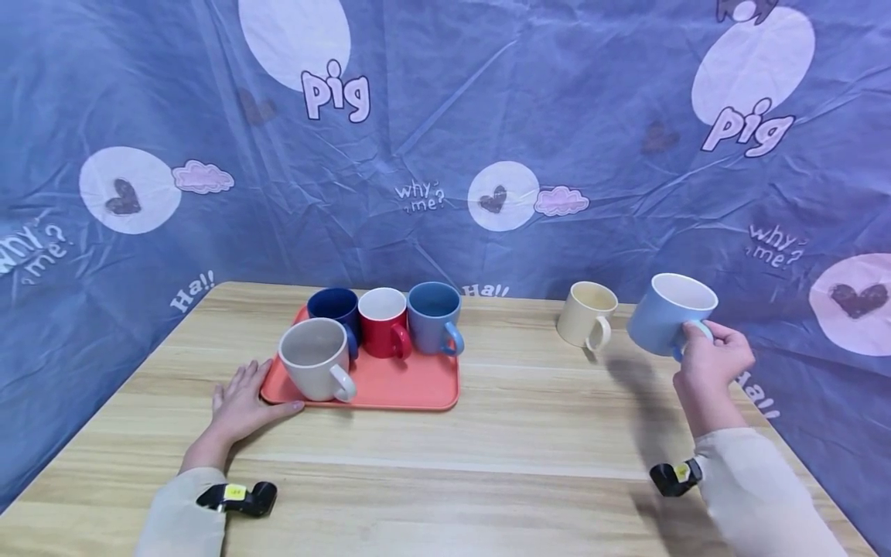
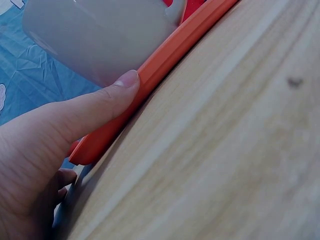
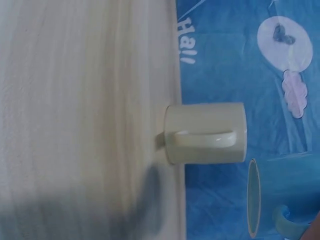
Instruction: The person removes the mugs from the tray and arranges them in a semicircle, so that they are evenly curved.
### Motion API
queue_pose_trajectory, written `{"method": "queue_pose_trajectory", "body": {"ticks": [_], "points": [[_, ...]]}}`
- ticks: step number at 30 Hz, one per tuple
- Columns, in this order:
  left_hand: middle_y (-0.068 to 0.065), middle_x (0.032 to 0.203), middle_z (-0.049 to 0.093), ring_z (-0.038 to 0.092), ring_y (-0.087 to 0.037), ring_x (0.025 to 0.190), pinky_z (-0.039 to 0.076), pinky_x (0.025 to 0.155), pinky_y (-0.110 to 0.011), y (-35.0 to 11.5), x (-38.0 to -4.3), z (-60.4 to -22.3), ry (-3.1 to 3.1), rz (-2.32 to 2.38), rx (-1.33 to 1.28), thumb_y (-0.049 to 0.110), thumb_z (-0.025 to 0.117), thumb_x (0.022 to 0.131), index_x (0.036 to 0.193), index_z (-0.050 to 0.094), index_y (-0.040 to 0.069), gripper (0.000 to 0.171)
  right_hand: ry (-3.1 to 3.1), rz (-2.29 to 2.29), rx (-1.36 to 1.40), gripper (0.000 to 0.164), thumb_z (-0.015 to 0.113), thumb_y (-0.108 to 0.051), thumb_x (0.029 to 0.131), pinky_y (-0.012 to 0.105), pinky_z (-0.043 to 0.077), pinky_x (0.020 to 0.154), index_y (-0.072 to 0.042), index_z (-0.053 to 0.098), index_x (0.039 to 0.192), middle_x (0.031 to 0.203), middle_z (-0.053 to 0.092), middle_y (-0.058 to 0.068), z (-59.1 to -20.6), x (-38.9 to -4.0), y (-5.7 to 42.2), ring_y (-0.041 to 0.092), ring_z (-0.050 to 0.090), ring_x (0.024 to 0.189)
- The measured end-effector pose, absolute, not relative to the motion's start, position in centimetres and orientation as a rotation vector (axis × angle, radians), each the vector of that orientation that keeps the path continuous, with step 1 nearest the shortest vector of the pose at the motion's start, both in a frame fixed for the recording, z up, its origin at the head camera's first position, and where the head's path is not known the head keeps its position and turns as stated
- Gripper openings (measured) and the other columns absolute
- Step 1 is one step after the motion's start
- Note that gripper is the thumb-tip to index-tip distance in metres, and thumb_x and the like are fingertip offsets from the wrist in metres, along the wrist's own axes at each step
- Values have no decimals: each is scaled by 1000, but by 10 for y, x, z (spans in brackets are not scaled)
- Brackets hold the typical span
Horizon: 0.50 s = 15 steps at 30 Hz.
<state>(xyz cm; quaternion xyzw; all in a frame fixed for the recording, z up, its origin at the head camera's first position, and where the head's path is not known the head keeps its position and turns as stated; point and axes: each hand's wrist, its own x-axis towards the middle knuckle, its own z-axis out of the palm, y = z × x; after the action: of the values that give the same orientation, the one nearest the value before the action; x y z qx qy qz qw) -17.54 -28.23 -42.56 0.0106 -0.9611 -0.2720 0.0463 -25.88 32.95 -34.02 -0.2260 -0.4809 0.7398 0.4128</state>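
Note:
On the right, my right hand [image 1: 713, 360] pinches the handle of a light blue mug [image 1: 664, 313], white inside, and holds it above the table, slightly tilted. A cream mug [image 1: 581, 321] stands upright just left of it; both mugs show in the right wrist view. My left hand [image 1: 244, 402] rests at the near left corner of an orange-red tray [image 1: 411, 387], thumb along its front rim and fingers extended beside its left edge. Nearest that hand on the tray is a light grey mug [image 1: 313, 363]. Behind it are a navy mug [image 1: 334, 305], a red mug [image 1: 379, 329] and a blue mug [image 1: 433, 317].
The wooden table [image 1: 445, 495] ends at the back against a blue printed cloth [image 1: 431, 139], which also hangs at both sides. A shadow from the right arm and mug falls on the tabletop.

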Motion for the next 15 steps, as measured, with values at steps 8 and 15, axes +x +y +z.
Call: {"method": "queue_pose_trajectory", "body": {"ticks": [8,15], "points": [[-33,134,11,1,-46,122,-12,89,-61,-282,-175,-425,-2936,-828,37,61,61,64,134,18,-4,105,-1273,1821,-657,21,62,14,62,18,43,59,-4,57,70,70,54,3,-354,-257,334,8,53,64],[-33,134,11,2,-46,122,-12,89,-61,-282,-175,-425,-2934,-828,49,62,61,63,135,18,-4,106,-1314,1778,-771,20,56,12,67,18,40,70,-7,53,71,76,48,1,-341,-240,309,6,48,68]]}}
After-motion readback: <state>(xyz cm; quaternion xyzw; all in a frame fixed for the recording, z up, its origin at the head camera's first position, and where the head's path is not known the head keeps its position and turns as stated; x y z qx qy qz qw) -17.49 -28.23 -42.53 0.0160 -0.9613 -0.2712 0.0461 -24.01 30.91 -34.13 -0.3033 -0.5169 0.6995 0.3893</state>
